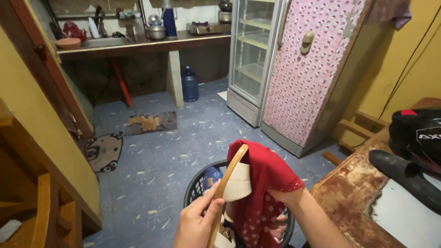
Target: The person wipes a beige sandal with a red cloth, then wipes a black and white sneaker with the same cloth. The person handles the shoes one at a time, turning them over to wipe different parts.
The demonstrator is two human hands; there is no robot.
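Left hand (197, 225) above blue floor (161, 156)

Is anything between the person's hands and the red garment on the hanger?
Nothing visible. The left hand grips the wooden hanger directly, and the right hand is hidden inside the red garment draped over it. Both are held above the dark laundry basket.

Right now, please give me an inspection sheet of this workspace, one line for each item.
Surface: blue speckled floor, worn wooden table at right.
Job's things: wooden hanger, red dotted garment over it, black laundry basket below.
Clutter: two mats, blue water jug, black helmet.
Grippers: left hand grips the hanger; right hand hidden inside the garment.
Cables: black cable on yellow wall.
Surroundings: glass-door cooler, pink patterned fridge, kitchen counter.
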